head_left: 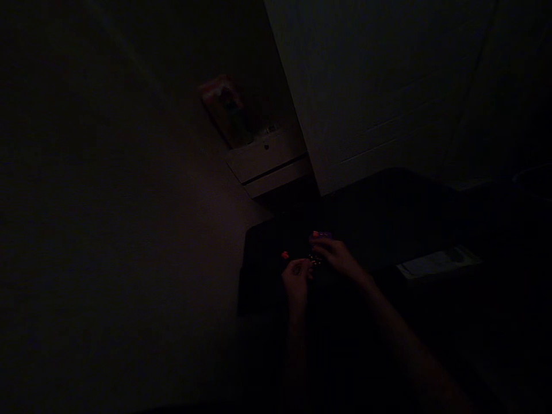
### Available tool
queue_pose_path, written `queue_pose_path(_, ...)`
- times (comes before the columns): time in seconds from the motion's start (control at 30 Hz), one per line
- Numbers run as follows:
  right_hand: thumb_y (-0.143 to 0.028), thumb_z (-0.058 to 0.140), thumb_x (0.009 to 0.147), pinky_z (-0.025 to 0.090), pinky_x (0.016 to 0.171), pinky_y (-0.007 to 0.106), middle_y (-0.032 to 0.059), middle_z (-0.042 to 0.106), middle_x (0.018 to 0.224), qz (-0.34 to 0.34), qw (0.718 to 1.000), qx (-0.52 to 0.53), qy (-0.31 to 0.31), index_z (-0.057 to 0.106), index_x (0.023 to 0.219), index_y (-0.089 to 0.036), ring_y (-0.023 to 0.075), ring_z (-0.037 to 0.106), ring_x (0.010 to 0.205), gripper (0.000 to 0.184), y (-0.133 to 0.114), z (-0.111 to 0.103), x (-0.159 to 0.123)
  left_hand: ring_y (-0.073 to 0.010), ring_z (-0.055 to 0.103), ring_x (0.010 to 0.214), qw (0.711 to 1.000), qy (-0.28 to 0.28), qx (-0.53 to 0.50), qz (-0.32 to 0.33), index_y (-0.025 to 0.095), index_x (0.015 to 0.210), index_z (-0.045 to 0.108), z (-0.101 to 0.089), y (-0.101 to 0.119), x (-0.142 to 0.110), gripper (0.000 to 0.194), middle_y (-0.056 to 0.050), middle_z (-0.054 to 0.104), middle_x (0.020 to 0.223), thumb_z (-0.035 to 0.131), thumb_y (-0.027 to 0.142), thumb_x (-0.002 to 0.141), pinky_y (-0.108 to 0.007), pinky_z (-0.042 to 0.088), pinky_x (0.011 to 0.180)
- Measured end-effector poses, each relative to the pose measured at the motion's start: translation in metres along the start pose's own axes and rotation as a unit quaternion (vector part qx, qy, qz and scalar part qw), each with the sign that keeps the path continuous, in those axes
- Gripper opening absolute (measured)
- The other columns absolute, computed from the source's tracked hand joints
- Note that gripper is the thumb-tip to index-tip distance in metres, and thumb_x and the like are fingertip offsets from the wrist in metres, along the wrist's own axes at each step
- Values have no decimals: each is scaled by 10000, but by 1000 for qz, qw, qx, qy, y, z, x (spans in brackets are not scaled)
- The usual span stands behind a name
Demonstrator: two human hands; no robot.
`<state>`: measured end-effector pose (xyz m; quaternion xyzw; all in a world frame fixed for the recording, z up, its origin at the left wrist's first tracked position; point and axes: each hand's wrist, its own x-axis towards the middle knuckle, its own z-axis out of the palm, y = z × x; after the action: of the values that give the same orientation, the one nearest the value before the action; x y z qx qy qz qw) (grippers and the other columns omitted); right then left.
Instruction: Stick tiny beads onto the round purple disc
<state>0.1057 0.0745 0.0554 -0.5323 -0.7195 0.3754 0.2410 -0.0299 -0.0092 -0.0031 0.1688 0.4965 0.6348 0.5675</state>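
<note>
1. Left hand [296, 279]: fingers curled beside small pale bits [317, 260] on the dark tabletop [375, 215]; too dim to tell the grip.
2. Right hand [340, 256]: fingers bent by a purple-orange item [324, 235]; grip unclear.
3. Red piece [284, 255]: just beyond left hand.

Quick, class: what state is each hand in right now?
Left hand: fingers curled beside small pale pieces; whether holding anything cannot be told.
Right hand: near a purple-and-orange item; grip cannot be told.

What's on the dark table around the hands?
Small pale bits lie between the left hand and right hand, a red piece beyond the left, a purple-and-orange item by the right. Whatever the hands cover is hidden.
</note>
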Motion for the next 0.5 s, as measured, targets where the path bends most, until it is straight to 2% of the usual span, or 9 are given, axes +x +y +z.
queue_pose_path(0.1, -400, 622, 904, 542, 825, 357, 99, 727, 1122, 8, 1000, 2, -8, 750, 1138, -188, 224, 692, 926, 341, 0, 0, 0, -103, 551, 529, 1000, 1, 6, -9, 107, 794, 657, 0, -3, 2, 414, -56, 664, 681, 813, 480, 706, -222, 426, 525)
queue_pose_path(0.23, -386, 743, 789, 519, 697, 312, 68, 722, 920, 18, 999, 25, -14, 749, 1110, -179, 190, 645, 760, 382, 2, 0, -2, -92, 523, 510, 1000, 3, 18, -6, 118, 759, 627, 1, -9, 3, 398, -28, 631, 638, 830, 454, 692, -213, 399, 508)
queue_pose_path(0.3, -354, 749, 773, 512, 697, 306, 60, 717, 888, 20, 999, 36, -20, 745, 1114, -179, 185, 639, 746, 383, 2, 0, -4, -95, 537, 536, 1000, 4, 20, 3, 123, 771, 626, 1, -11, 1, 381, -20, 632, 654, 855, 409, 666, -212, 408, 524)
queue_pose_path(0.37, -353, 722, 797, 514, 730, 313, 71, 729, 954, 21, 999, 31, -21, 746, 1111, -183, 191, 657, 787, 358, 2, 0, -6, -104, 559, 568, 1000, 1, 19, 7, 124, 784, 635, 1, -12, 0, 382, -30, 651, 691, 864, 402, 656, -217, 426, 543)
queue_pose_path(0.5, -429, 634, 880, 518, 765, 338, 87, 740, 980, 22, 1000, 8, -14, 768, 992, -181, 214, 681, 829, 303, 2, -1, -4, -105, 553, 554, 1000, 1, 17, 7, 116, 746, 643, 0, -12, 0, 437, -61, 659, 686, 761, 536, 776, -228, 432, 554)
